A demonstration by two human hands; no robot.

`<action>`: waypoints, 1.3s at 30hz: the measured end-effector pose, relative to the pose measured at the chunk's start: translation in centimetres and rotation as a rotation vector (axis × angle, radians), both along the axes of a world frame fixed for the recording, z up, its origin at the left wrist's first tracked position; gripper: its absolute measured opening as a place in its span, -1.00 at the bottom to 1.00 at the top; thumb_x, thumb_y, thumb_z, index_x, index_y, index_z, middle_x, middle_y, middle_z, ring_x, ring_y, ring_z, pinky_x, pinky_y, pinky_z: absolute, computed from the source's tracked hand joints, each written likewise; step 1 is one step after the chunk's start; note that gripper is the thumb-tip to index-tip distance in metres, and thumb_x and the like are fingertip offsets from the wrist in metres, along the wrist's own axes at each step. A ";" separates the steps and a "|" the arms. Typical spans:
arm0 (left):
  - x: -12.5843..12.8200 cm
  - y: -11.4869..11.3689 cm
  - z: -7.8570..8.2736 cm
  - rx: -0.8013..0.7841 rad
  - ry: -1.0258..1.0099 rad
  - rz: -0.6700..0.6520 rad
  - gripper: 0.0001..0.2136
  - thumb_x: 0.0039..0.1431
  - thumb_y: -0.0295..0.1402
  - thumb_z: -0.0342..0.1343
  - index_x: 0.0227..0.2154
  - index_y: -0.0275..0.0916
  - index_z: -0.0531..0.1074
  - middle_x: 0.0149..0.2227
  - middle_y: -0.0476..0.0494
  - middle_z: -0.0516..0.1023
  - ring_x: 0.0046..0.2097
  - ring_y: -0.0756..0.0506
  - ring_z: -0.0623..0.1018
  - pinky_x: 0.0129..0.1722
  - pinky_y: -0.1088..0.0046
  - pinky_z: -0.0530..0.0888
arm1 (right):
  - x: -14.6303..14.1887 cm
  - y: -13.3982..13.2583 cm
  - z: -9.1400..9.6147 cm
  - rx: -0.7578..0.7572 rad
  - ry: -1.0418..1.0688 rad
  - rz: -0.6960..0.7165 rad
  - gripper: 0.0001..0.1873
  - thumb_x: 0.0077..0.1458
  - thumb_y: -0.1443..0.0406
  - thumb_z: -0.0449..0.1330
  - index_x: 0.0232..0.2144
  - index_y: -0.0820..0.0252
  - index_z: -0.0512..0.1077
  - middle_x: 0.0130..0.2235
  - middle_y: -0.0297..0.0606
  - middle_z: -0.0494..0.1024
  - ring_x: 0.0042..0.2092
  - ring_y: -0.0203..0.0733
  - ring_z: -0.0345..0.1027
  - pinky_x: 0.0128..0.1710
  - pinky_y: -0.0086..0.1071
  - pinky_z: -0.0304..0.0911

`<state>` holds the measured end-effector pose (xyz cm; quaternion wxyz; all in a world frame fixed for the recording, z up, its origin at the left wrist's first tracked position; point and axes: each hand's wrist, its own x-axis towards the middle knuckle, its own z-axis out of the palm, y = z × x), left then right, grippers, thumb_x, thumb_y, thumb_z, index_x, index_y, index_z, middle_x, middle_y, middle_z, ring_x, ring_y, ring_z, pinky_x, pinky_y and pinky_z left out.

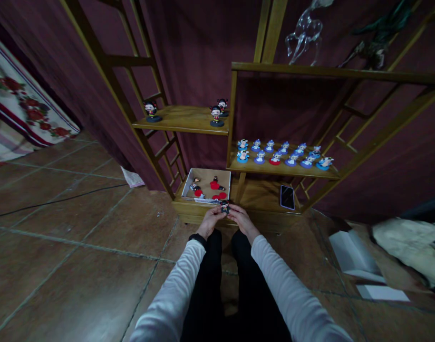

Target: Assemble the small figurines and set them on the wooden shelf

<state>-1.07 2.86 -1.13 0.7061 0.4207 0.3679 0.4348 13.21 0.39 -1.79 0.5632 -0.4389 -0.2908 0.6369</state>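
Observation:
Both my left hand (212, 218) and my right hand (240, 219) are closed around a small black-haired figurine (225, 207) with a dark base. It is held upright, just in front of a shallow open cardboard box (188, 185). Inside the box lie several loose figurines and red round pieces (215, 185). On the small shelf (183, 117) at upper left, a similar figurine (151, 111) stands at the left end. Two more like it, one a front figurine (216, 116), stand together at the right end.
Two rows of blue and white figurines (270, 151) fill the right shelf (285, 169). A phone (287, 197) lies on the bottom board. Up top stand a glass horse (306, 33) and a dark green statue (377, 38). White boxes (356, 256) sit on the floor at right.

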 end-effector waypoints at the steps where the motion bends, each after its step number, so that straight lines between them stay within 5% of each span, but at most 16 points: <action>1: 0.0 0.0 0.0 0.003 0.002 0.003 -0.63 -0.28 -0.42 0.32 -0.28 -0.34 0.52 -0.37 -0.17 0.56 -0.34 -0.04 0.48 -0.24 0.45 0.33 | 0.0 0.0 0.0 0.001 0.000 0.003 -0.58 -0.27 0.24 0.31 -0.24 0.14 0.46 -0.26 -0.25 0.55 -0.26 -0.23 0.40 -0.14 -0.27 0.25; 22: 0.3 -0.2 -0.1 -0.003 0.035 0.126 -0.61 -0.37 -0.44 0.36 -0.33 -0.33 0.48 -0.46 -0.07 0.52 -0.39 -0.01 0.47 -0.23 0.41 0.34 | -0.1 0.0 0.0 0.009 0.021 0.019 -0.57 -0.29 0.22 0.33 -0.25 0.15 0.47 -0.27 -0.23 0.56 -0.26 -0.19 0.42 -0.12 -0.22 0.26; 39: 0.0 0.4 -0.8 0.015 0.048 0.044 -0.61 -0.29 -0.38 0.33 -0.28 -0.32 0.51 -0.47 -0.07 0.49 -0.49 0.07 0.36 -0.45 0.55 0.26 | -0.1 -0.2 0.2 0.027 0.018 0.007 -0.59 -0.27 0.25 0.32 -0.25 0.14 0.45 -0.27 -0.27 0.54 -0.27 -0.23 0.42 -0.12 -0.25 0.26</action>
